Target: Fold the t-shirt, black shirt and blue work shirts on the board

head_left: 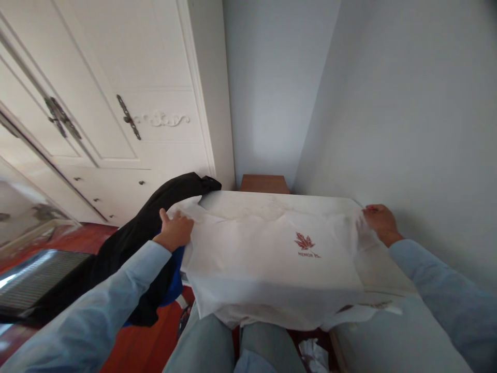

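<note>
A white T-shirt (272,259) with a small red maple-leaf print (305,241) lies spread over a white surface in front of me, its lower part hanging toward my knees. My left hand (175,230) is closed on the shirt's left shoulder edge, thumb up. My right hand (379,220) is closed on the shirt's right shoulder edge, next to the wall. Both arms wear light blue sleeves.
A black garment (155,223) with a blue piece under it is heaped at the left of the shirt. White wardrobe doors (116,114) with dark handles stand at the left. A brown stand (264,183) sits in the far corner. Grey walls close the right side. The floor (135,347) is red wood.
</note>
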